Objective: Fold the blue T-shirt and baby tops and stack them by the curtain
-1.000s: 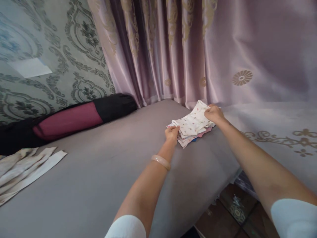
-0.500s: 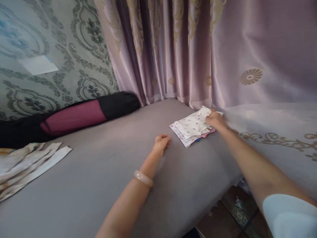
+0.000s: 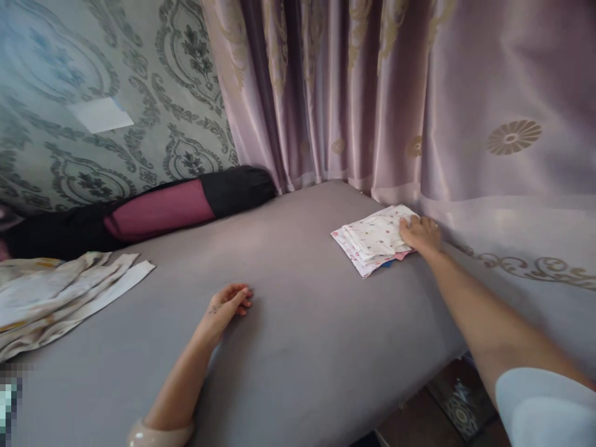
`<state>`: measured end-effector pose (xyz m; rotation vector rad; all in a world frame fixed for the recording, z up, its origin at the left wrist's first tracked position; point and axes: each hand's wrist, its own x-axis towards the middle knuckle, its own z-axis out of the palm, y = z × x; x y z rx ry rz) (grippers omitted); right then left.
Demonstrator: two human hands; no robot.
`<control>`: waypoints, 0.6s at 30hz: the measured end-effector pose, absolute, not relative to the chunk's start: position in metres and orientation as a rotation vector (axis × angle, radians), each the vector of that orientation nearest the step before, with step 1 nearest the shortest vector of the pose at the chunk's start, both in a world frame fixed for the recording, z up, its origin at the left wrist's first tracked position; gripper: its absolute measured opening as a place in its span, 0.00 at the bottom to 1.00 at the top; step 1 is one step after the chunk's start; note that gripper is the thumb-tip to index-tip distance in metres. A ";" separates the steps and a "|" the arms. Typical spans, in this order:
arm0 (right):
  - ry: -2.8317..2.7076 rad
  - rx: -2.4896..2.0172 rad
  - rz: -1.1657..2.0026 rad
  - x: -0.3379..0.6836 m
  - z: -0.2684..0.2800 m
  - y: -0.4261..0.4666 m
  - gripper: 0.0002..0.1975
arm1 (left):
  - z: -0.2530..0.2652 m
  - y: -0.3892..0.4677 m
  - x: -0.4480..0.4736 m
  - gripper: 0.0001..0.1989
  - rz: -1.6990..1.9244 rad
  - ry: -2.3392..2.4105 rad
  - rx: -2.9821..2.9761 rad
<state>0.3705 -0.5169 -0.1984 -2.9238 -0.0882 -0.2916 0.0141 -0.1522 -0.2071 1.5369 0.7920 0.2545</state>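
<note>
A stack of folded white cloths (image 3: 379,234) with small printed figures lies near the far right corner of the mattress. Pink and blue edges peek out under its near side. My right hand (image 3: 420,234) rests on the right end of this stack, fingers lying apart over the cloth. Well to the left of it, my left hand (image 3: 230,302) is just over the grey sheet. Its fingers are curled in with nothing visible between them, and a pale bangle circles the wrist.
At left lies a loose pile of pale, patterned clothes (image 3: 69,295). A long black and maroon bag (image 3: 161,211) runs along the papered wall. Mauve curtains (image 3: 354,99) hang behind the grey mattress (image 3: 288,347), whose near right edge drops to a dark floor.
My left hand has drawn back to the left, away from the cloths. My right hand's fingers have loosened from the top cloth's corner, which now lies flat. The view has turned slightly left.
</note>
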 end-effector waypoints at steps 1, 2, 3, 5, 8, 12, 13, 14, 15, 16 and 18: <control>-0.082 -2.918 -0.285 0.371 -0.198 -0.517 0.30 | -0.206 -0.148 0.004 0.27 0.266 0.821 1.538; -0.075 -2.913 -0.283 0.370 -0.198 -0.516 0.30 | -0.205 -0.145 -0.005 0.28 0.276 0.848 1.533; -0.066 -2.908 -0.290 0.370 -0.197 -0.515 0.31 | -0.204 -0.143 -0.013 0.28 0.285 0.873 1.522; -0.080 -2.900 -0.321 0.366 -0.193 -0.507 0.32 | -0.204 -0.140 -0.025 0.29 0.306 0.907 1.481; -0.212 -2.882 -0.300 0.354 -0.188 -0.486 0.32 | -0.206 -0.138 -0.032 0.29 0.359 0.913 1.427; -0.354 -2.854 -0.166 0.335 -0.186 -0.454 0.35 | -0.212 -0.140 -0.033 0.28 0.415 0.881 1.427; -0.354 -2.851 -0.136 0.331 -0.186 -0.448 0.36 | -0.213 -0.140 -0.033 0.28 0.421 0.875 1.425; -0.339 -2.851 -0.111 0.328 -0.187 -0.443 0.37 | -0.213 -0.141 -0.033 0.28 0.427 0.869 1.418; -0.321 -2.852 -0.090 0.325 -0.189 -0.440 0.38 | -0.214 -0.141 -0.033 0.28 0.434 0.861 1.408; -0.304 -2.854 -0.076 0.323 -0.191 -0.439 0.39 | -0.214 -0.141 -0.034 0.27 0.442 0.853 1.395; -0.287 -2.859 -0.080 0.322 -0.195 -0.438 0.38 | -0.214 -0.142 -0.034 0.27 0.458 0.845 1.373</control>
